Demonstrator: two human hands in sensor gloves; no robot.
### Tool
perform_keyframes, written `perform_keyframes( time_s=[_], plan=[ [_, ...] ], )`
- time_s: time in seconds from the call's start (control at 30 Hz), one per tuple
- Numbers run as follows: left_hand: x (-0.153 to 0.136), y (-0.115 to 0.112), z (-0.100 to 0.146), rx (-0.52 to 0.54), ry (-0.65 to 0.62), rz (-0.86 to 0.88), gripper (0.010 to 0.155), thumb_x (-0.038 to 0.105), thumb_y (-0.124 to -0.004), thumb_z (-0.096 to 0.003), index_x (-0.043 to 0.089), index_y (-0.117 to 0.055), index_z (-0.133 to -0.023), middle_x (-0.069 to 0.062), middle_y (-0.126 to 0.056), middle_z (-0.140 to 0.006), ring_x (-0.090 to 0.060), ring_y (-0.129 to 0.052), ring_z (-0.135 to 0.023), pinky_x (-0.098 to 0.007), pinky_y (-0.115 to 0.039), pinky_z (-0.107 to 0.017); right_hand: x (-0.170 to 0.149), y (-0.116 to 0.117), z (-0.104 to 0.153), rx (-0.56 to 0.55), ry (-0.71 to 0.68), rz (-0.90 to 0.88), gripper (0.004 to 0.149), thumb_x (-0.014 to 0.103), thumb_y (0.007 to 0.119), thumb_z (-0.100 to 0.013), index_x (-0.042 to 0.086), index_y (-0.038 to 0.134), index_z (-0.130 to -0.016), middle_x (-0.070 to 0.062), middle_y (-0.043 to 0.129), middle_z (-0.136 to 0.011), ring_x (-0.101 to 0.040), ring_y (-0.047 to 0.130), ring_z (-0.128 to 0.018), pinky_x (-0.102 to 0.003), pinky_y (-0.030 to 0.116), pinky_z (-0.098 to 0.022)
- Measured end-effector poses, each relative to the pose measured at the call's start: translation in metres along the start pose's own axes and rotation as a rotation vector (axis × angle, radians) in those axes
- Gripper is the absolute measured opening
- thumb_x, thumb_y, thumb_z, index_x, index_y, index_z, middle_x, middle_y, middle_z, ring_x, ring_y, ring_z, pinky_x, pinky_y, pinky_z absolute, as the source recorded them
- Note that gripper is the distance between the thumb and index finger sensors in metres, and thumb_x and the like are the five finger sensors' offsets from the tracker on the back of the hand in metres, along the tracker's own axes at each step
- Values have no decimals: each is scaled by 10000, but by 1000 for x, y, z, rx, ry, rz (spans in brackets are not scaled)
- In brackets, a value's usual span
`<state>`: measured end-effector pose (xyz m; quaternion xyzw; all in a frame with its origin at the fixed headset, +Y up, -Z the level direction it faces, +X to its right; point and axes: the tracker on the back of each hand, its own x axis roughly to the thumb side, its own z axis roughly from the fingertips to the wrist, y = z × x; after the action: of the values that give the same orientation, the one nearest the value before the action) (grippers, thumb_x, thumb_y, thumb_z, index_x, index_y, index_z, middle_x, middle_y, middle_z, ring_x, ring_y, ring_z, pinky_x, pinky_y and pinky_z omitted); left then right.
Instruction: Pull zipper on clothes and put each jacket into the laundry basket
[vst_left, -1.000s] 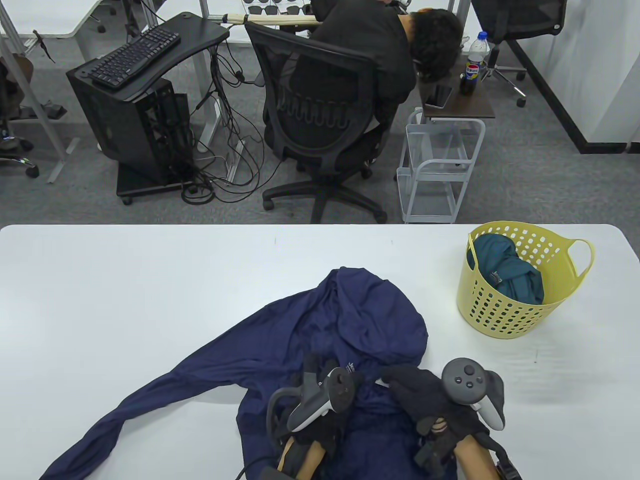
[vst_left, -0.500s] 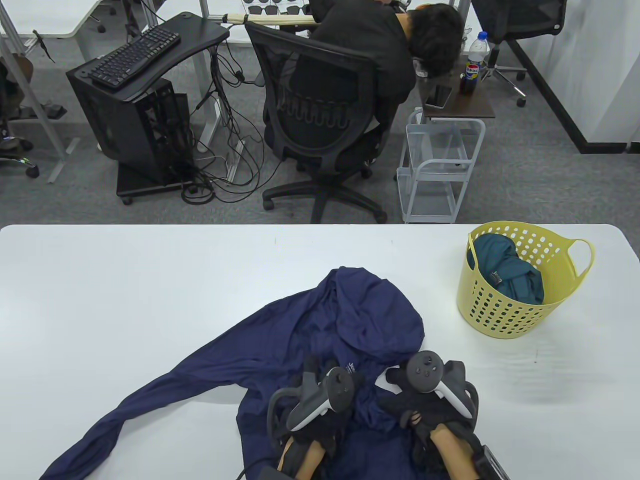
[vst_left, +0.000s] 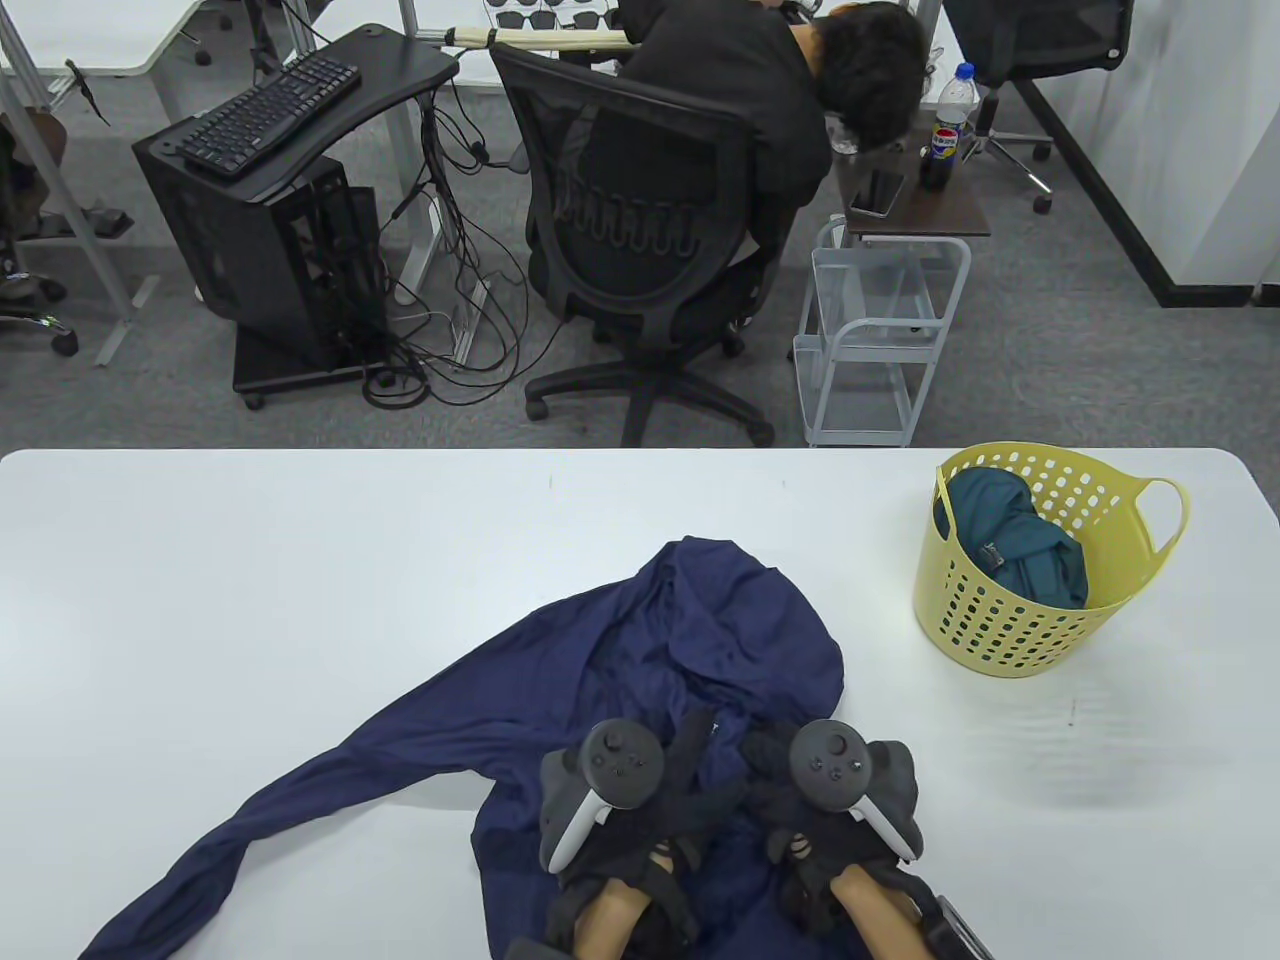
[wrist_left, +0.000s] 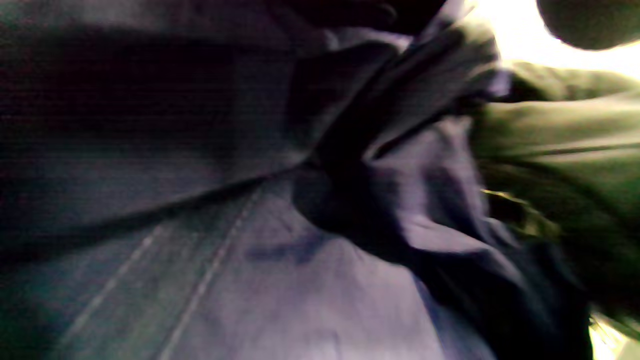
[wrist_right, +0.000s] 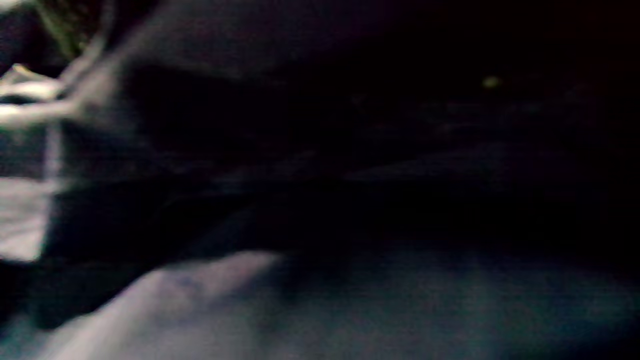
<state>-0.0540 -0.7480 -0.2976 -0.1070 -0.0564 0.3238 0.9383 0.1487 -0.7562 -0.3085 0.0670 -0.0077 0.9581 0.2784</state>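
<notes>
A crumpled navy-blue hooded jacket of thin fabric (vst_left: 650, 650) is spread on the near middle of the white table (vst_left: 250, 560), and both gloved hands are laid on its body close to the near edge. The left hand (vst_left: 650, 800), in a black sensor glove with a grey tracker strapped to its back, is set palm-down on the cloth, its fingers (vst_left: 690, 745) pointing away from the person; whether they pinch the fabric cannot be told. The right hand (vst_left: 830, 800), gloved and fitted alike, lies just beside it, the two nearly touching, with its fingers hidden under the tracker, so its grasp cannot be told either. In the left wrist view only blurred folds and a stitched seam of the jacket are seen; the right wrist view is too dark and blurred to read.

Outward from the hands, the hood is seen bunched beyond the fingers, and one long sleeve is stretched to the left toward the near-left corner of the table.

One yellow perforated plastic laundry basket with loop handles (vst_left: 1010, 630) is stood upright on the far right of the table, well apart from the navy jacket. One bundled teal jacket (vst_left: 1010, 550) is held inside it.

Counted: two jackets, one basket, two hands.
</notes>
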Motion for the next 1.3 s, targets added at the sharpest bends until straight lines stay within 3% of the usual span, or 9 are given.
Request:
perform_keyframes(
  time_s=[0.1,0.37,0.57,0.83,0.93,1.03,1.1,1.2,1.3],
  plan=[
    [5,8,5,120,9,-84,668,572,-807,-357,460,-600,-982,278,-958,-859,-264,-617,-1056,-602,-541,-697,1,-11,8,-35,-40,-27,423,445,870,-451,358,844,-865,58,851,-978,-337,763,-919,-584,628,-680],
    [-3,16,6,134,8,31,559,508,-722,-412,488,-627,-962,314,-975,-818,-225,-664,-1045,-587,-565,-699,-17,-32,10,-102,-12,-305,379,414,856,-465,362,861,-840,81,980,-737,-241,925,-727,-560,679,-650],
    [-6,17,5,120,11,69,552,503,-690,-424,492,-611,-970,320,-966,-827,-207,-683,-1042,-580,-574,-703,-12,-40,17,-163,-76,-338,381,420,848,-470,365,846,-847,92,963,-746,-234,899,-756,-584,655,-666],
    [-6,22,11,220,48,15,551,502,-711,-415,466,-645,-960,283,-1002,-782,-215,-732,-1007,-572,-595,-690,-1,-45,25,-219,-130,-245,385,405,803,-491,371,793,-875,96,893,-866,-317,799,-906,-604,631,-674],
    [9,27,30,445,15,-145,659,597,-700,-397,420,-554,-1014,193,-916,-912,-303,-722,-1004,-607,-598,-673,3,-46,27,-241,-127,-226,388,396,782,-501,368,766,-888,63,876,-946,-324,831,-886,-593,650,-666],
    [37,33,48,594,-164,-419,748,730,-626,-371,468,-432,-1045,162,-676,-1090,-312,-551,-1073,-613,-554,-694,5,-49,28,-258,-121,-218,389,399,803,-496,365,784,-882,71,947,-840,-274,908,-798,-578,672,-656],
    [53,27,52,521,-225,-481,749,780,-619,-340,501,-520,-1028,156,-622,-1132,-314,-443,-1103,-639,-489,-712,6,-52,29,-286,-129,-202,388,406,820,-486,363,801,-871,84,960,-769,-251,928,-760,-574,675,-655],
    [57,11,43,366,-208,-451,770,750,-717,-312,471,-580,-1016,121,-575,-1159,-341,-352,-1111,-669,-421,-720,8,-57,33,-297,-179,-234,386,425,833,-480,360,816,-860,87,968,-716,-231,944,-712,-581,674,-655],
    [52,5,36,393,-164,-538,532,643,-767,-359,523,-765,-877,157,-702,-1096,-325,-455,-1098,-651,-478,-713,14,-60,40,-264,-310,-355,385,408,832,-487,331,817,-864,61,963,-694,-243,940,-664,-589,678,-648]
  ],
)
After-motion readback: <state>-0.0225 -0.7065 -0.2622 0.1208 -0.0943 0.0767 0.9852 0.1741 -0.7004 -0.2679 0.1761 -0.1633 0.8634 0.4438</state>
